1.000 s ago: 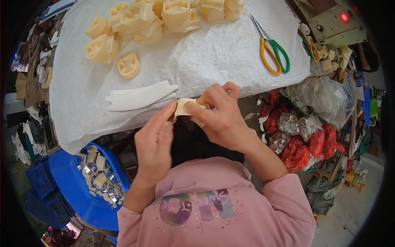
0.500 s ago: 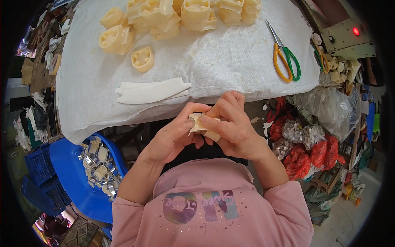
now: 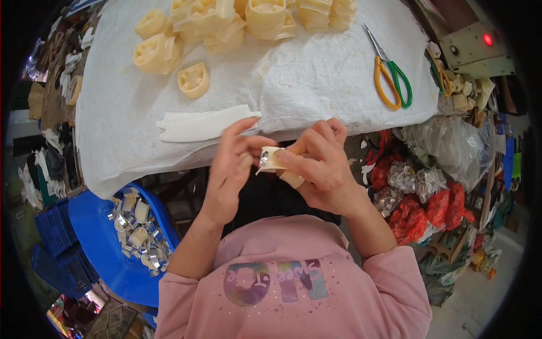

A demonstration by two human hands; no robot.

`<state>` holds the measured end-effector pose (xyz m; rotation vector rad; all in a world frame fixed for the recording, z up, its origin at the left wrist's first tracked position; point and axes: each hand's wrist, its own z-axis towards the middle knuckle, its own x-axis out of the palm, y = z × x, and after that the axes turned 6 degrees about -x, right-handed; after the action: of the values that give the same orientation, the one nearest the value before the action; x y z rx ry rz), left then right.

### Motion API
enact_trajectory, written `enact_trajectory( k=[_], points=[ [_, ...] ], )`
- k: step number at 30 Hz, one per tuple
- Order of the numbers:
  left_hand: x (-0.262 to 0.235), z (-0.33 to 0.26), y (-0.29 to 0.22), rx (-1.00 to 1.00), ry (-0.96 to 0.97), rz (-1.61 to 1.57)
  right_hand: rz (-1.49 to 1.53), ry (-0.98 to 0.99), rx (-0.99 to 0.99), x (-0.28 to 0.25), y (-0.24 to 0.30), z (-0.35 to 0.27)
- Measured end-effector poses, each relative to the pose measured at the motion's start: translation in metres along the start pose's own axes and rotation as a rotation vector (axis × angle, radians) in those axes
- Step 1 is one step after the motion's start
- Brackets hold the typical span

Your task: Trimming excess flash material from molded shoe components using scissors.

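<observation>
Just off the table's near edge, my right hand (image 3: 324, 164) is closed round a small cream plastic piece (image 3: 292, 178) wrapped with a pale strip, a shiny metal part (image 3: 264, 157) showing at its left end. My left hand (image 3: 234, 164) is apart from it, fingers spread and slightly blurred, just left of the piece. Close to those fingertips lie stacked white strips (image 3: 197, 125) on the table. Beyond them sits a single cream plastic piece (image 3: 193, 80), with a heap of cream plastic pieces (image 3: 209, 17) farther back.
White woven cloth (image 3: 316, 73) covers the table. Scissors (image 3: 387, 73) with orange and green handles lie at its right. A blue tub (image 3: 107, 248) of metal-and-cream parts stands lower left. Red plastic bags (image 3: 406, 217) and clear bags (image 3: 446, 147) crowd the right. A box with a red light (image 3: 487, 39) stands far right.
My left hand has let go of the piece and moved left and up, its fingers opening. The metal end of the piece now shows. My right hand keeps its hold.
</observation>
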<state>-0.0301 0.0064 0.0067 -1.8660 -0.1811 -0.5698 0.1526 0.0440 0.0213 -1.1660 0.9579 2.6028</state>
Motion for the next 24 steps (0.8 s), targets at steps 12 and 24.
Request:
enact_trajectory(
  k=[12,24],
  points=[
    [0.008,-0.014,0.007,0.608,-0.457,0.787,-0.101,0.049,0.042,0.003,0.006,-0.001],
    [0.013,-0.016,0.008,0.471,-0.467,0.841,-0.082,0.129,0.072,0.005,0.009,-0.005]
  ],
)
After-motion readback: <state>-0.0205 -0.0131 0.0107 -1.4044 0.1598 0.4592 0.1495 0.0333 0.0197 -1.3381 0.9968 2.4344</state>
